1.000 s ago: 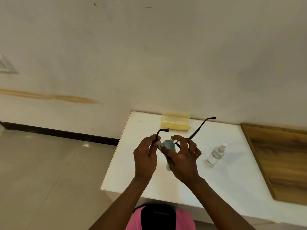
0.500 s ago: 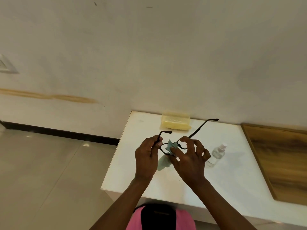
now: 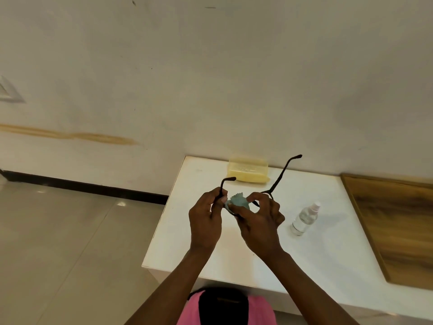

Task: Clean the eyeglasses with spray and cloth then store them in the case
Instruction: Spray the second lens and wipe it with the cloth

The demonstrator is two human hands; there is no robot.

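Together, above the white table [image 3: 210,249], our left hand [image 3: 205,221] gripped the black thin-framed eyeglasses [image 3: 280,178] while our right hand [image 3: 260,221] pinched the pale blue-green cloth [image 3: 237,201] against a lens. To the right stood the clear plastic spray bottle [image 3: 303,218]; the yellow translucent case [image 3: 248,171] lay at the far edge.

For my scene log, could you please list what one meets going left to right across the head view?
Left hand → cloth → right hand → spray bottle → wooden panel.
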